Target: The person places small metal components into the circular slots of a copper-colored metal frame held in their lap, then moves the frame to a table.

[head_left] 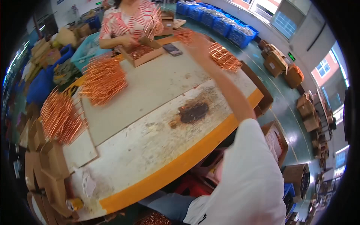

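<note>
My right arm, in a white sleeve, stretches across the table to its far side. My right hand (197, 44) is smeared by motion, and its fingers cannot be made out. Just left of it lies a flat copper-coloured wire grid (183, 35). On its right, a stack of shiny copper-coloured wire frames (224, 57) rests near the table's right edge. Whether the hand touches either is unclear. My left hand is out of the picture.
Two heaps of copper rods, one farther (104, 80) and one nearer (61, 117), line the table's left side. Opposite, a co-worker in a striped top (129, 20) reaches into a cardboard box (140, 56). A phone (172, 49) lies beside it; a can (74, 204) stands near-left.
</note>
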`<state>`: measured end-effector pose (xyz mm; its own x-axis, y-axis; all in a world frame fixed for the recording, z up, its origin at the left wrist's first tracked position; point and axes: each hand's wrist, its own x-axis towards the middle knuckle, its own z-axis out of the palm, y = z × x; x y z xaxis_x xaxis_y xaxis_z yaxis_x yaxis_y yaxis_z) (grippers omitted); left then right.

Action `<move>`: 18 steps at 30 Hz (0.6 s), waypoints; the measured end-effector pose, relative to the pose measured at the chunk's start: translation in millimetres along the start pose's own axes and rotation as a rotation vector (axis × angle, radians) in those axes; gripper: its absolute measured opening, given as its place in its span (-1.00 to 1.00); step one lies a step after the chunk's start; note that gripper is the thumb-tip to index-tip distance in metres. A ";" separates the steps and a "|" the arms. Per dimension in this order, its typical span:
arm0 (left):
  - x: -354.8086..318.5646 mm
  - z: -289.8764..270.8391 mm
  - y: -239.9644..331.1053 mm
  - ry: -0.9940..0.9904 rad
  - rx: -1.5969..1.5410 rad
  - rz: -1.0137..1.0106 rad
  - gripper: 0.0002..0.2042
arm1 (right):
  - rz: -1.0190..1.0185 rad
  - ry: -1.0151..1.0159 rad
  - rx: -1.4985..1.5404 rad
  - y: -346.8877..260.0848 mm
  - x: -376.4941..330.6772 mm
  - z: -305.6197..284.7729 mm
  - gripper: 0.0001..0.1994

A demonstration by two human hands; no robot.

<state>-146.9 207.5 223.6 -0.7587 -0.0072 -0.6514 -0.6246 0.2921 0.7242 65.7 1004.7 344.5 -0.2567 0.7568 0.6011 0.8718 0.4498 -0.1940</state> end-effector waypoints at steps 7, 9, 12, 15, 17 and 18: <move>64.9 77.3 93.8 -0.413 0.496 0.284 -0.72 | 0.179 -0.464 -0.637 358.8 -80.7 -46.9 -0.40; 114.7 102.8 114.6 -0.494 0.541 0.378 -0.75 | 0.167 -0.351 -0.664 374.9 -78.6 -52.3 -0.62; 29.6 152.7 146.1 -0.404 0.648 0.878 -0.84 | 0.112 -0.070 -0.467 273.3 -79.6 -113.1 -0.87; -40.6 218.2 119.1 -0.505 0.212 0.821 -0.80 | -0.035 0.040 -0.053 167.6 -106.4 -205.0 -0.79; -73.1 254.3 76.0 -0.760 0.068 0.686 -0.39 | 0.250 -0.222 0.752 25.3 -167.6 -246.2 -0.80; -97.9 254.2 57.2 -0.868 0.047 0.714 -0.28 | 0.249 -0.411 0.949 -17.6 -204.5 -251.4 -0.83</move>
<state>-61.3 468.0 271.3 -0.5423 0.8392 -0.0411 -0.0773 -0.0011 0.9970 207.8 722.7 419.8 -0.3921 0.9006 0.1874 0.2826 0.3118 -0.9071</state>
